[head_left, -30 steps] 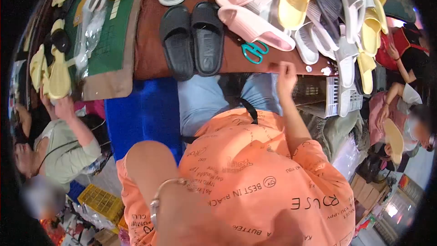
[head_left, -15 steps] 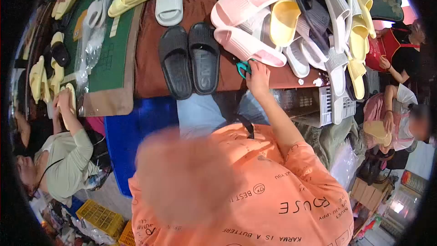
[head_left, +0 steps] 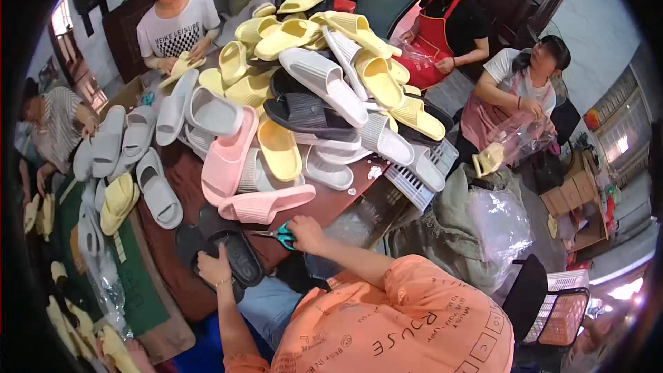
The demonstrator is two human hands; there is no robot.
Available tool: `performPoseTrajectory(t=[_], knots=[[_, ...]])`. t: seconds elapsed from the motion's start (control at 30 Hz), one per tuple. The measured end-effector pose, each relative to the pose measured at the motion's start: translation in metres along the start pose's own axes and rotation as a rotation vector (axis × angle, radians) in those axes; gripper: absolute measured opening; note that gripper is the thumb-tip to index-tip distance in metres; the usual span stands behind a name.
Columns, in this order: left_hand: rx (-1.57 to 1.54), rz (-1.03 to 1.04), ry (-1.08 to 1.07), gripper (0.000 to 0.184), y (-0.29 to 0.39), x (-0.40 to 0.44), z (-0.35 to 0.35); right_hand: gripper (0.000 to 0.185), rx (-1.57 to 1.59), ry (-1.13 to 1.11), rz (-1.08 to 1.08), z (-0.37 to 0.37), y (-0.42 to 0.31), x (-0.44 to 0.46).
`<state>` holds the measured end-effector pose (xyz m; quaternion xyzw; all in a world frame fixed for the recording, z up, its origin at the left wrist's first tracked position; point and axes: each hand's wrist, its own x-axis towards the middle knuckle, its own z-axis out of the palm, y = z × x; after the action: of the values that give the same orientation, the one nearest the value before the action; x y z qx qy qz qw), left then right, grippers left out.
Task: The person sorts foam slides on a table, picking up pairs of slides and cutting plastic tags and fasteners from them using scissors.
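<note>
On the near edge of the brown-covered table (head_left: pixel 183 179) lies a pair of black slide slippers (head_left: pixel 243 252), partly overlapping. My left hand (head_left: pixel 215 269) is closed on one of them, thumb and fingers at its strap area; part of the grip is hidden. Just right of the slippers, my right hand (head_left: pixel 307 233) holds teal-handled scissors (head_left: pixel 284 235), their blades pointing left. Right above the scissors rests a pink slipper (head_left: pixel 266 204), and another pink slipper (head_left: pixel 230 159) leans on the pile behind it.
A high heap of yellow slippers (head_left: pixel 286 38) and grey slippers (head_left: pixel 324 79) fills the table. A green mat (head_left: pixel 141 304) is at left. To the right are a white crate (head_left: pixel 421 176) and plastic bags (head_left: pixel 501 224). Several other people sit around, some handling yellow slippers.
My view has swung up and turned, bringing the whole heap and other people in sight. My left hand is now on the black slippers, which have shifted; my right hand still holds the scissors.
</note>
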<state>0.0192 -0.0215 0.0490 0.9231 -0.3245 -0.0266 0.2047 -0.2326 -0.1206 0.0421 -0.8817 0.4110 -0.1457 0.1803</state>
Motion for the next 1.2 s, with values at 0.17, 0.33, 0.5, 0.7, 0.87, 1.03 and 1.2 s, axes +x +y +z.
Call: performPoseTrajectory(t=[0.17, 0.33, 0.5, 0.7, 0.87, 1.03, 1.2], knots=[[0.083, -0.063, -0.111, 0.047, -0.012, 0.025, 0.009, 0.044, 0.106, -0.105, 0.032, -0.008, -0.006, -0.007], [0.047, -0.147, 0.017, 0.047, -0.012, 0.011, -0.015, 0.042, 0.275, -0.096, 0.022, -0.011, -0.017, -0.003], [0.031, -0.214, 0.029, 0.05, -0.017, -0.014, -0.047, 0.039, 0.453, -0.088, -0.079, 0.002, -0.038, 0.004], [-0.034, -0.222, -0.037, 0.05, -0.025, -0.034, -0.03, 0.04, 0.623, -0.182, -0.058, 0.006, -0.058, -0.003], [-0.308, -0.144, 0.034, 0.037, -0.024, -0.044, -0.032, 0.042, 0.713, -0.122, -0.078, 0.018, -0.053, -0.005], [-0.393, -0.189, 0.236, 0.033, -0.021, -0.052, -0.033, 0.045, 0.692, -0.167, -0.039, 0.018, -0.046, -0.014], [-0.424, -0.238, 0.241, 0.027, 0.011, -0.057, -0.066, 0.048, 0.621, -0.201, -0.082, 0.013, -0.038, -0.02]])
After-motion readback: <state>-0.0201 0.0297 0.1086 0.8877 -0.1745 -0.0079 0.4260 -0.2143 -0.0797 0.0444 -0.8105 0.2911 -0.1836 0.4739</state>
